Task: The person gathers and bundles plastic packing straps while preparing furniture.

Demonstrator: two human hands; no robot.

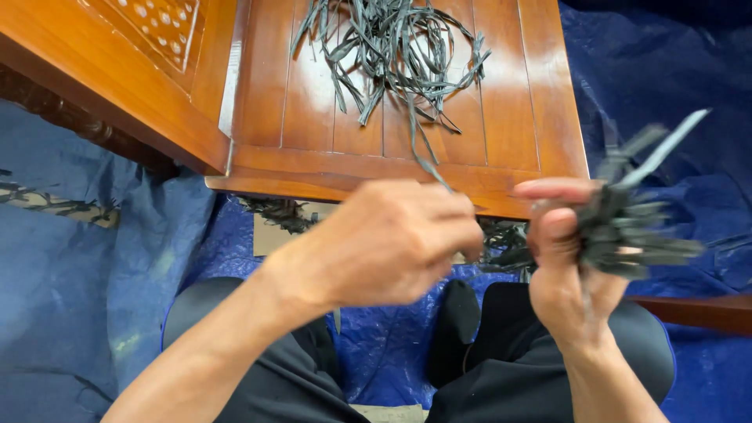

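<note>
My right hand (565,274) grips a bundle of dark grey flat strips (634,227) whose ends fan out to the right, one pale end pointing up. My left hand (392,243) is curled in front of it and pinches one long strip (419,145) that runs up to a loose pile of the same strips (392,47) on a low wooden table (509,117). Both hands hover above my knees, blurred by motion.
A second carved wooden piece of furniture (117,70) stands at the upper left, next to the table. Blue tarpaulin (78,274) covers the floor all around. More dark strips (278,211) lie under the table's front edge. A wooden bar (705,309) lies at the right.
</note>
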